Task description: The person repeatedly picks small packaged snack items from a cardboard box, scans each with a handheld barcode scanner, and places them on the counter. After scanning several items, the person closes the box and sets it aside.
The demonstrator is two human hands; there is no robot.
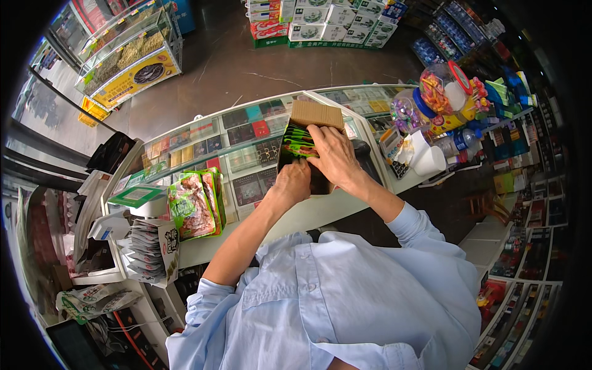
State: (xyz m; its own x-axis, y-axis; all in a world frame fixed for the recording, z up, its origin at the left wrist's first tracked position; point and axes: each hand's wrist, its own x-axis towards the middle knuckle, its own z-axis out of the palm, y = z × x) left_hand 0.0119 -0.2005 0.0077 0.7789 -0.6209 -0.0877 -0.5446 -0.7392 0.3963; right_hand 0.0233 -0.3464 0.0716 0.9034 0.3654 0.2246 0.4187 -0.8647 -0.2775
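Observation:
An open cardboard box stands on the glass display counter, holding a row of green snack packets. My left hand reaches into the near part of the box, its fingertips against the packets and partly hidden. My right hand lies over the box's right side, with its fingers bent down on the packets; whether it grips one is unclear. To the left, several green and red snack packets lie in an overlapping stack on the counter.
A box of silvery packets and a green code stand are at the left. On the right are a calculator, a white paper roll and candy jars. A black object sits just right of the box.

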